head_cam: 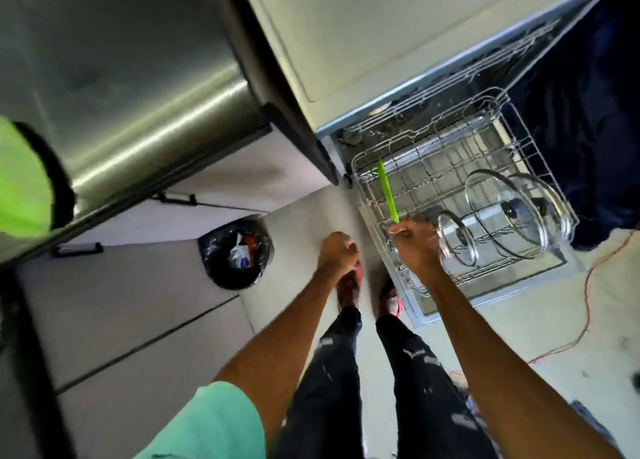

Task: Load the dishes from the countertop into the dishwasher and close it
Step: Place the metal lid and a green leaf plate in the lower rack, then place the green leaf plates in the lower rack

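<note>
The dishwasher's lower rack (446, 154) is pulled out over the open door (491, 294). Three glass lids stand on edge in it: a small lid (458, 240) nearest me, a large lid (498, 213) and another lid (550, 213) behind it. My right hand (415, 247) grips the handle of a green knife (387, 192), whose blade points away from me over the rack's left side. To the left, my left hand (337, 254) hangs above my feet with its fingers curled, and nothing shows in it.
A steel countertop (121, 78) fills the upper left, with a bright green object (20, 178) at its edge. A black-lined bin (237, 251) sits on the floor beside the drawers (121, 303). An orange cable (587, 303) trails over the floor at right.
</note>
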Demonstrator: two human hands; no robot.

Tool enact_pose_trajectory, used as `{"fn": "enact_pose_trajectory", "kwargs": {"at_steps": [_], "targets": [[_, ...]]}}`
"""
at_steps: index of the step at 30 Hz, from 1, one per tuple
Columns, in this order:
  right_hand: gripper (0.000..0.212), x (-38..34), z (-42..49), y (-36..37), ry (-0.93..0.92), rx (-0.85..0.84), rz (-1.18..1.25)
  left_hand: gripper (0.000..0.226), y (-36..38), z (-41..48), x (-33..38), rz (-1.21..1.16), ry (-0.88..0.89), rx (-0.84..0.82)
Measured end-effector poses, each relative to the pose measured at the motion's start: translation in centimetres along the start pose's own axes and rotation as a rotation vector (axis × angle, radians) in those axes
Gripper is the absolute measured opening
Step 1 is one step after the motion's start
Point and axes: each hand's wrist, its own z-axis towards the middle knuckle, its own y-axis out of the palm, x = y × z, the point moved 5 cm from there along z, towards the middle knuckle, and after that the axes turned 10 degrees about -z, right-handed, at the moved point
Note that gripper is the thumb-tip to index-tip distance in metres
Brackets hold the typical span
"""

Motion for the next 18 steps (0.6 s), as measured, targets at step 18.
{"fn": "enact_pose_trajectory", "kwargs": {"at_steps": [18], "targets": [[0.020,-28.8,-26.5,15.7,-0.488,-0.398,0.034,0.020,-31.0,-26.7,-18.0,-0.650,0.163,0.445]]}}
